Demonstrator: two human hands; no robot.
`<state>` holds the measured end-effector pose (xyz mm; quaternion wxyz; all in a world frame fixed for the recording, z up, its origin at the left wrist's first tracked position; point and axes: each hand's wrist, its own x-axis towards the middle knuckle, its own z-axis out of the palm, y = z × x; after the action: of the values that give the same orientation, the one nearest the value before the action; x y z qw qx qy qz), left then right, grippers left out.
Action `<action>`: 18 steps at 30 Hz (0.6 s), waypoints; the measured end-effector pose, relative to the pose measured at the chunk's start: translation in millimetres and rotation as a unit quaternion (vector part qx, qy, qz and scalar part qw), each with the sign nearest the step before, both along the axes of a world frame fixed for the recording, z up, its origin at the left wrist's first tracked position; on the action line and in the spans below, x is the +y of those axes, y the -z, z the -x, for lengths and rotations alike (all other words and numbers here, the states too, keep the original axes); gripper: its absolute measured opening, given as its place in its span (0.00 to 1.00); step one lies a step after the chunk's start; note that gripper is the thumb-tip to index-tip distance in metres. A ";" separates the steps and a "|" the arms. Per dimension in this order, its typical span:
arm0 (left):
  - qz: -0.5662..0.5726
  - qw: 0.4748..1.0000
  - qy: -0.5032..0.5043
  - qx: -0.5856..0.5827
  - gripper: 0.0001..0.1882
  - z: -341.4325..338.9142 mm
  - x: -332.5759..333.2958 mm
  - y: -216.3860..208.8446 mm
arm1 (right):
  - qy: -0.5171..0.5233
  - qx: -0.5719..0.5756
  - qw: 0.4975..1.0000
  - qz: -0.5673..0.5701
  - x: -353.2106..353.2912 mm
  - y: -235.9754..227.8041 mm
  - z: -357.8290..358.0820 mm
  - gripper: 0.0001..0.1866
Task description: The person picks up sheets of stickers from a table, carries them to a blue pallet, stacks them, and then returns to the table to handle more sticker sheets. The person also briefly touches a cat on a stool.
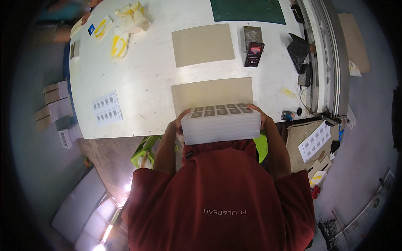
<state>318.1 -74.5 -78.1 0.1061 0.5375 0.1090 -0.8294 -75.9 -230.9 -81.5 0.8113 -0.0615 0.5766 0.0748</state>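
I hold a thick stack of white printed sheets (220,124) against my chest, its top sheet showing rows of small grey rectangles. My left hand (181,118) grips the stack's left end and my right hand (258,113) grips its right end. The stack hangs over the near edge of a white table (142,79). Just beyond it a beige cardboard sheet (211,93) lies flat on the table.
A second beige sheet (203,44), a dark green cutting mat (248,10), a phone (254,54) and a small grey box (251,35) lie farther back. A printed sheet (106,106) lies at left. Yellow-marked pieces (119,44) sit far left. Cardboard boxes (54,102) stand beside the table.
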 end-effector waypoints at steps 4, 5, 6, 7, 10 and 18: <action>0.006 0.999 -0.010 -0.032 0.47 5.9 5.3 7.3 | -0.009 -0.012 1.000 -0.011 0.4 5.9 2.2 0.37; 0.008 0.999 -0.009 -0.040 0.46 6.4 5.2 6.5 | -0.007 -0.010 1.000 0.004 0.7 3.8 0.3 0.36; 0.075 0.992 -0.028 -0.097 0.43 11.3 8.3 4.8 | -0.005 -0.007 1.000 0.019 2.0 1.7 -1.3 0.35; 0.142 0.977 -0.046 -0.154 0.40 19.6 13.8 1.9 | -0.003 -0.004 0.999 0.034 2.0 -0.1 -3.1 0.35; 0.220 0.956 -0.082 -0.174 0.32 24.4 16.0 6.7 | 0.012 -0.023 0.999 0.043 5.8 13.9 4.7 0.35; 0.241 0.935 -0.256 -0.048 0.26 34.1 36.3 -13.8 | 0.068 -0.100 0.983 0.139 19.6 -38.1 -5.8 0.27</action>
<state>284.0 -38.2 -64.3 0.4463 0.4893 0.0340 -0.7485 -70.1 -211.3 -43.4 0.8516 -0.1419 0.5001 -0.0677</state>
